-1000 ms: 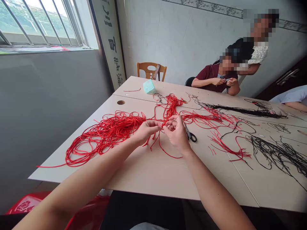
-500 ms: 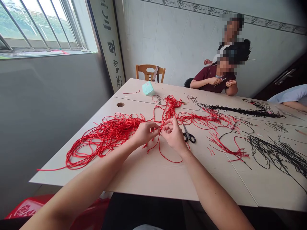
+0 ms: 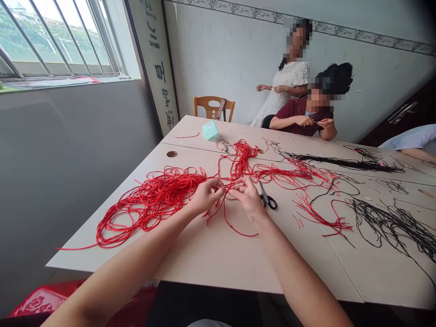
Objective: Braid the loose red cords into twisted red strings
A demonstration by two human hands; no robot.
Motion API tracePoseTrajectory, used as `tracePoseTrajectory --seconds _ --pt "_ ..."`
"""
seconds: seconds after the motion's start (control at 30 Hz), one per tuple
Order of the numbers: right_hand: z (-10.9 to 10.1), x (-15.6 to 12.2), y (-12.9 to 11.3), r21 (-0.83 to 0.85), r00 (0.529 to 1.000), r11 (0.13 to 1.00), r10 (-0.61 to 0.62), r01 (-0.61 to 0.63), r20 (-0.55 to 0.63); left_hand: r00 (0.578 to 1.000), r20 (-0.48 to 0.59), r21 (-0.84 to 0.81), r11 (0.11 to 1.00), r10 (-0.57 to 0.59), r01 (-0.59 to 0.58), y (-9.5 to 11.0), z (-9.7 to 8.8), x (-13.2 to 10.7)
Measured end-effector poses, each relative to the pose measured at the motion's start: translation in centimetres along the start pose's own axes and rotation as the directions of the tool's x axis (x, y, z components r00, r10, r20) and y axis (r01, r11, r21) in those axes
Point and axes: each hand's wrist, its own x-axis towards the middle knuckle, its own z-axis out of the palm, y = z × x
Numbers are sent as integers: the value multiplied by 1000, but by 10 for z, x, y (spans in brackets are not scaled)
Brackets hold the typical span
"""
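Observation:
My left hand and my right hand meet over the middle of the pale table. Both pinch strands of red cord between their fingertips, and loose ends hang down in a loop below them. A big tangle of red cord lies to the left of my left hand. More red cord stretches away behind my hands. Black-handled scissors lie just right of my right hand.
Cut red pieces and black cords lie at the right. A green packet and a wooden chair are at the far end. One person sits working there, another stands behind. A sleeve shows at right.
My hands stay together on the red cord, shifting slightly. The standing person has walked from right to left behind the seated one.

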Motion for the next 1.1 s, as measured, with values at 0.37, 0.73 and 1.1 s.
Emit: tracePoseTrajectory --seconds 0.37,0.73,1.1 --pt "-5 0 -3 -43 998 998 -43 41 -35 999 -32 -103 995 13 -17 12 -2 -2" --pt "-4 -2 -6 -207 983 962 -182 178 0 992 33 -320 939 -119 123 2 6 -1" --pt "5 -7 -6 -511 959 821 -282 253 21 993 67 -307 945 -99 115 8 6 -4"
